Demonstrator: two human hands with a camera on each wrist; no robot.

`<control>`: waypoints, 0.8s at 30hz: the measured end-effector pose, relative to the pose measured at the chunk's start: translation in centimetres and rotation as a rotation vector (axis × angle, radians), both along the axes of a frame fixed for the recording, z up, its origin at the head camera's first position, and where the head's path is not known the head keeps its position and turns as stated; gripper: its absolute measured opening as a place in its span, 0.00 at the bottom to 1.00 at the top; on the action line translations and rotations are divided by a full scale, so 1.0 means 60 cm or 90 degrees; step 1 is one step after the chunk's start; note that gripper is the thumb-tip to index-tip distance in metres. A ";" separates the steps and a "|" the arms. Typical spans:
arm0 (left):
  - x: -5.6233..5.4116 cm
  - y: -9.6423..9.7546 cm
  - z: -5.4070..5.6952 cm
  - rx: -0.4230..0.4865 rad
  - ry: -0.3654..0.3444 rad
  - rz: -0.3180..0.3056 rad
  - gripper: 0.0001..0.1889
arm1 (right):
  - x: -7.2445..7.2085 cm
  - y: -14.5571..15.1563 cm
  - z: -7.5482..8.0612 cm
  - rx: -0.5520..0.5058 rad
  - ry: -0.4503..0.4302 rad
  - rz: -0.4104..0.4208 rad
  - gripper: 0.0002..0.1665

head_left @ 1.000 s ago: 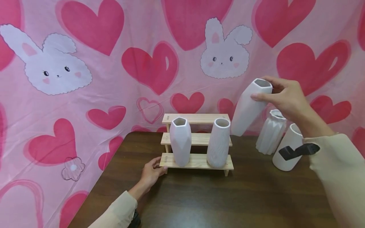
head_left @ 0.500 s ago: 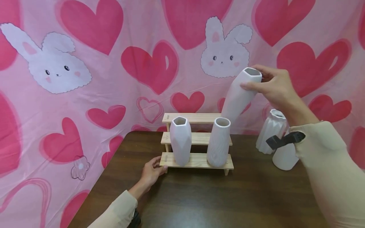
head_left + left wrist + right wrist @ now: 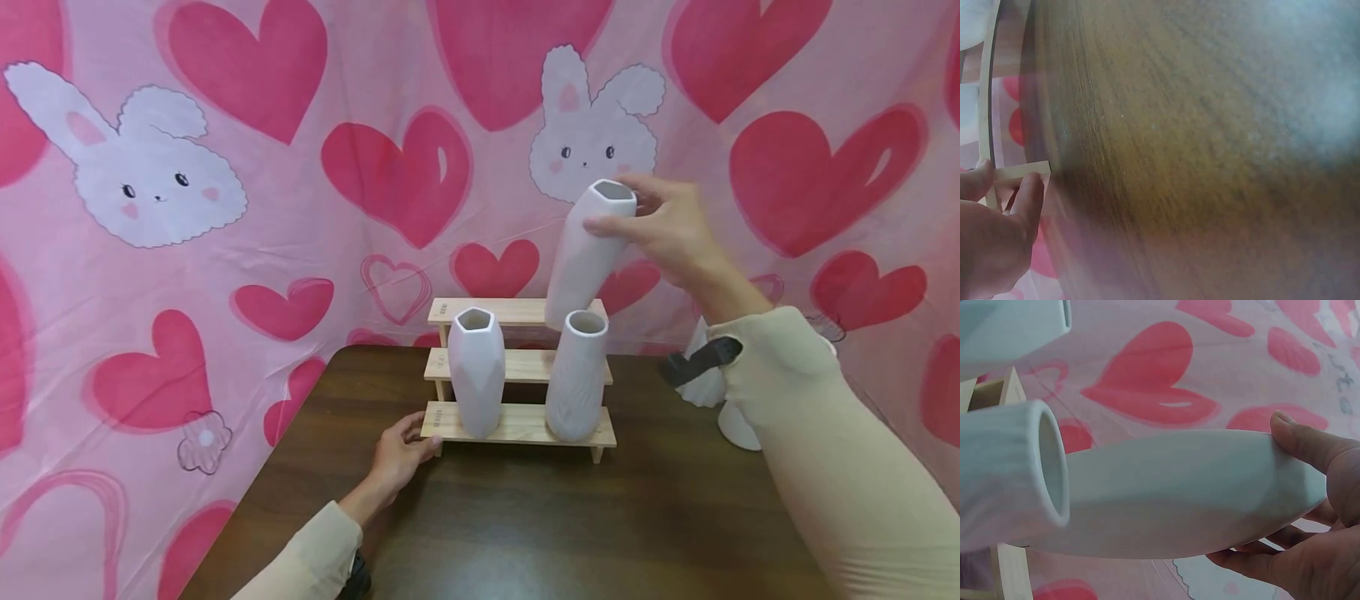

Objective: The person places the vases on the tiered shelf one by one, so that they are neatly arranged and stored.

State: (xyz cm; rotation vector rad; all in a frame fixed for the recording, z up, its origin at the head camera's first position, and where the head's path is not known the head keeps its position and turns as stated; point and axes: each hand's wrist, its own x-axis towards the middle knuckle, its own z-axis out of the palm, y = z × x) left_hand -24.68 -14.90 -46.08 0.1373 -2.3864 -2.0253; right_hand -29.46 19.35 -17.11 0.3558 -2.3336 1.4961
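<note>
Now the faceted white vase is leaning, mouth up and to the right, in front of the top tier of the wooden stand and behind the round-mouthed vase. Its base is being partly hidden there, so contact with the stand cannot be told. One second ago it was hanging to the right of the stand; half a second ago, at the right end; it is now sitting further left and overlapping the top tier. The right hand is gripping it near the mouth, thumb on the near side, fingers curling round behind. The round-mouthed vase and the five-sided vase are standing upright on the bottom tier, unchanged. The left hand is pinching the stand's front left end, thumb above, fingers at the leg, also unchanged. On the dark surface, at right, the ribbed vase and the plain vase are now showing less, the right sleeve covering more of them.
</note>
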 end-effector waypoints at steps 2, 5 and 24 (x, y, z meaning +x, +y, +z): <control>-0.002 0.001 0.000 -0.001 -0.002 0.001 0.29 | -0.004 -0.010 -0.004 0.017 -0.003 0.003 0.34; -0.005 0.003 0.000 -0.004 -0.001 0.001 0.29 | -0.012 -0.026 -0.010 0.037 -0.013 0.012 0.35; -0.007 -0.001 -0.004 -0.012 0.010 -0.004 0.28 | -0.046 -0.114 -0.058 0.026 -0.027 0.077 0.29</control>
